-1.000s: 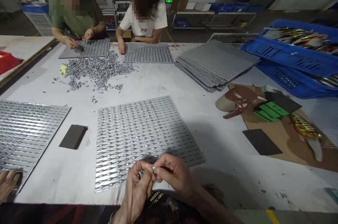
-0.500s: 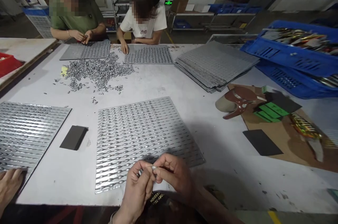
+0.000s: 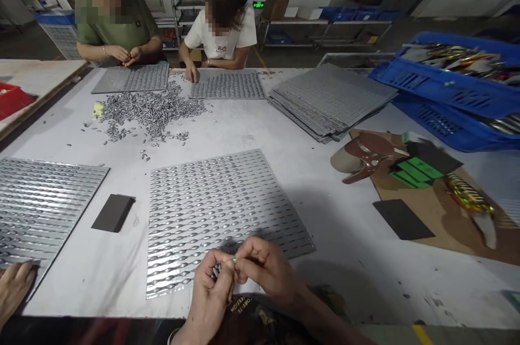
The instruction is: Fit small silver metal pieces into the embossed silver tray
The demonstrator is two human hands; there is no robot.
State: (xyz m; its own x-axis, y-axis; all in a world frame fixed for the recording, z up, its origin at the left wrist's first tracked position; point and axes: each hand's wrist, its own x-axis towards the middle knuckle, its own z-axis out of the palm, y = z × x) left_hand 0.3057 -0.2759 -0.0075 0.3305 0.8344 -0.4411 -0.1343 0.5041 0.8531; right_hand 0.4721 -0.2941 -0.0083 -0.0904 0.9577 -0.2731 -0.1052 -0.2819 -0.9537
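My left hand point(image 3: 211, 288) is closed, with a few small silver spindle-shaped pieces point(image 3: 216, 269) showing inside its curled fingers. Thumb and forefinger of my right hand point(image 3: 268, 269) meet the left fingertips at one small silver piece point(image 3: 234, 260), mostly covered by the fingers. Both hands hover over the near edge of a grey sheet point(image 3: 303, 236) lined with rows of the same silver pieces. Those rows are fuller on the left of the sheet; toward its right side only thin slots show.
Loose silver pieces point(image 3: 150, 109) lie heaped across the table. Another person's hand point(image 3: 16, 282) rests on a second sheet point(image 3: 52, 199) at left. A dark block point(image 3: 114, 213) sits between. Stacked sheets point(image 3: 333, 93), blue baskets point(image 3: 442, 85) and a brown tape dispenser point(image 3: 371, 153) occupy the right.
My fingers have shifted slightly around the small silver piece, which shows less now. More pieces show within my left hand. The sheet has stayed put.
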